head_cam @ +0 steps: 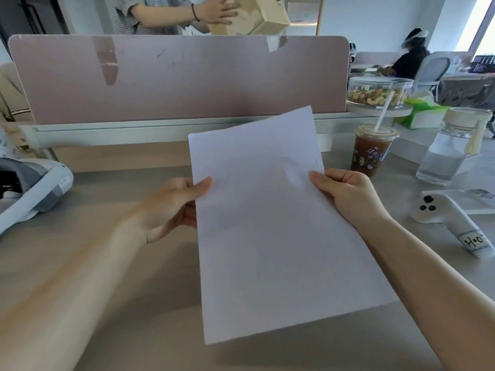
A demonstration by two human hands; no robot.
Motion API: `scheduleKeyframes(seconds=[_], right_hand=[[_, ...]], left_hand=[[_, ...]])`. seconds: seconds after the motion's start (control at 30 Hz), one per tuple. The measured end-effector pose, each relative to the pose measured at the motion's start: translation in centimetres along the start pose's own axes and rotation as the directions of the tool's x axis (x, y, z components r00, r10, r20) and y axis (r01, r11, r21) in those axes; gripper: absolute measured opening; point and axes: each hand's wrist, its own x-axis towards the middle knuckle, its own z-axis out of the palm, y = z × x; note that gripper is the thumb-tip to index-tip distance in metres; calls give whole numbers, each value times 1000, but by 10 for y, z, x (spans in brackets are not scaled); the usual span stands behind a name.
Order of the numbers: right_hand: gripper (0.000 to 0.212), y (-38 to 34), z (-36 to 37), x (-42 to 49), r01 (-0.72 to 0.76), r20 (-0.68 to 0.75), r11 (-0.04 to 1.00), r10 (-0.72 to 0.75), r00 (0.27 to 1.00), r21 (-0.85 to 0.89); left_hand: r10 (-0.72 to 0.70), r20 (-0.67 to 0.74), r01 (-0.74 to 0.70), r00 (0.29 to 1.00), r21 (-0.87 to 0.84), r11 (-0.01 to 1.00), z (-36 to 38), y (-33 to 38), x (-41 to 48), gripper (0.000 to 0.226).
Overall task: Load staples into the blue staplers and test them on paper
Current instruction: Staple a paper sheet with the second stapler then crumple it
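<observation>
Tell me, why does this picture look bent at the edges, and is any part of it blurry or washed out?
In the head view the wide-angle lens bows the top edge of the pink divider; there too, daylight from the window bleaches the top right corner; the paper, gripped by the left hand and right hand, looks sharp, while the far left edge smears.

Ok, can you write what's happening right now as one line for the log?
paper: held over desk | left hand: pinches left edge | right hand: pinches right edge | staplers: not in view
</observation>
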Motion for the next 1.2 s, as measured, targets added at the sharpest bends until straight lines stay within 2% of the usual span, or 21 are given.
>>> scheduleKeyframes(seconds=[0.07,0.13,0.17,0.23,0.3,0.37,0.6,0.63,0.67,0.8,0.9,0.97,1.03,1.13,1.2], right_hand=[[20,2,2,-1,9,-22,999,-8,1000,40],[19,3,3,-1,2,-16,997,-1,1000,71],[17,3,2,-2,-14,25,994,12,1000,111],[13,1,-2,-2,-79,204,974,35,978,211],[32,0,-8,-2,-117,372,975,39,927,190],[43,2,-11,-2,-86,434,990,30,901,110],[23,6,-11,3,22,313,986,-74,947,166],[22,7,-11,3,32,295,983,-85,952,180],[24,7,-12,3,47,274,982,-97,957,183],[46,2,-13,0,119,206,988,-137,969,94],[52,0,-12,-2,142,158,984,-158,975,105],[54,1,-10,-1,205,104,976,-211,972,69],[58,2,-6,-1,284,50,959,-282,958,-20],[61,1,3,-6,392,18,906,-394,919,-159],[55,-2,12,-15,497,38,835,-503,863,-234]], left_hand=[[-39,77,34,996,63,997,7,-3,0,56],[-44,93,36,995,91,995,15,-2,1,39],[-36,80,30,996,75,997,18,-1,1,34],[-14,54,13,998,16,1000,21,2,1,31],[5,33,-3,999,-38,999,21,4,-1,30],[3,20,-2,1000,-64,998,20,4,-1,29],[42,67,-33,997,-136,990,18,8,-4,26],[62,61,-54,996,-127,990,16,8,-4,31],[69,54,-62,996,-123,990,15,9,-4,41],[42,68,-26,997,-224,974,11,9,-4,55],[21,201,57,979,-377,925,4,9,-5,44],[7,182,75,983,-439,895,3,9,-3,45],[-52,79,73,995,-300,951,4,6,2,60],[-79,53,77,995,28,997,13,0,6,80],[-86,20,85,996,66,994,20,1,5,99]])
